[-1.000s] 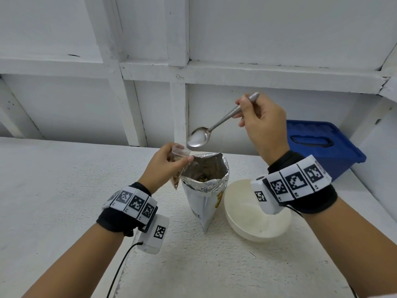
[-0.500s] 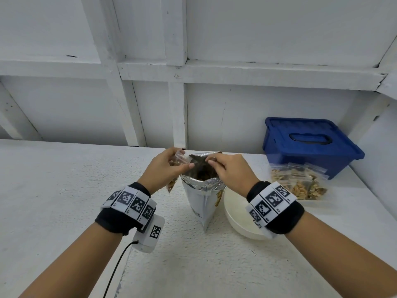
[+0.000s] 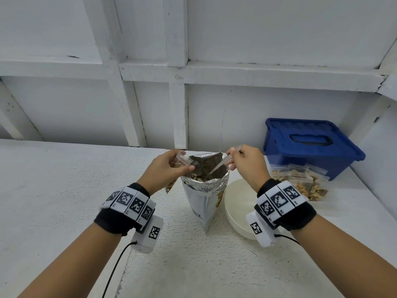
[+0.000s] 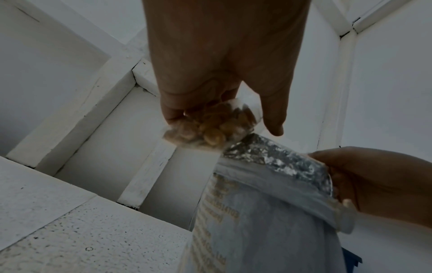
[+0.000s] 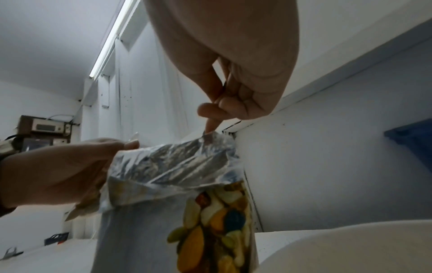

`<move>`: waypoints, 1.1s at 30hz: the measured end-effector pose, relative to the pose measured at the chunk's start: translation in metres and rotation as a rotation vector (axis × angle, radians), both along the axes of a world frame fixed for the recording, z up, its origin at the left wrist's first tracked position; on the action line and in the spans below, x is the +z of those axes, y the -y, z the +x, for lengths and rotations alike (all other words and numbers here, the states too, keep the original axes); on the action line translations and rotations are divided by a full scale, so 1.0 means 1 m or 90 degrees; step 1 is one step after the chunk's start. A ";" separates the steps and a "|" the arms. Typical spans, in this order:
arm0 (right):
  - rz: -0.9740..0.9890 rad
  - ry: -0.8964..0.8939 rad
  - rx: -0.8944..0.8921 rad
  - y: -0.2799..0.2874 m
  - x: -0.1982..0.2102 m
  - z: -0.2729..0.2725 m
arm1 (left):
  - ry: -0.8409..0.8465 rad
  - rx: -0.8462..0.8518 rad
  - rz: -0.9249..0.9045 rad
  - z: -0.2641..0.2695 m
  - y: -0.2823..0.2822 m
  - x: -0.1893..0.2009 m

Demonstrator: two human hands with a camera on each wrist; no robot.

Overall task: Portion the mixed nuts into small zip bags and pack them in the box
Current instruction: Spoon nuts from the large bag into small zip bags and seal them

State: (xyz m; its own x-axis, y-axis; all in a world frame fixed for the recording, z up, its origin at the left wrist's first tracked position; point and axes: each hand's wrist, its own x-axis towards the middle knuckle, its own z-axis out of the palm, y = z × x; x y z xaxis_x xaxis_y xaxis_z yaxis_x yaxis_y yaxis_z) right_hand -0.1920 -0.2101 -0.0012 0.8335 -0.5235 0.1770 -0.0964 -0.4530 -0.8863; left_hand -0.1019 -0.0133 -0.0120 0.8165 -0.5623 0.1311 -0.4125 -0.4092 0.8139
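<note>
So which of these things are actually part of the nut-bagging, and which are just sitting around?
In use:
- foil nut pouch, standing open
- spoon, held by the right hand, dipped into the pouch
- small zip bag, held by the left hand
- filled zip bags
- blue box, lid on

Lying about:
- white bowl

Both hands (image 3: 169, 166) (image 3: 247, 164) raised, fingers pinching

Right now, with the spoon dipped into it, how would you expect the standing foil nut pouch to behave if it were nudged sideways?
The foil pouch would probably tip easily: it stands tall and narrows toward its base. Its creased, folded-over rim suggests thin, floppy walls that would buckle rather than resist. The spoon held by the right hand may lever it over, though the nuts inside likely add some weight.
</note>
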 end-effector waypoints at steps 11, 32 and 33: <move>0.153 0.014 -0.072 0.023 0.005 -0.011 | 0.035 -0.033 0.075 0.000 -0.001 0.009; -0.099 0.220 0.035 -0.003 0.072 -0.004 | 0.046 -0.038 0.028 -0.009 0.016 0.021; -0.125 0.253 0.049 -0.007 0.075 -0.005 | 0.036 -0.030 0.003 -0.009 0.015 0.020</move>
State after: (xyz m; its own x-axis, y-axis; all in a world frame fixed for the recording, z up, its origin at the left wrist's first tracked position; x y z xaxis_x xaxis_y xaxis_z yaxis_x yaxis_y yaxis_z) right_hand -0.1967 -0.2026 0.0741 0.7157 -0.3868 0.5815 0.2754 -0.6088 -0.7440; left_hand -0.1108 -0.0282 0.0080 0.7808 -0.6002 0.1736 -0.4762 -0.3917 0.7873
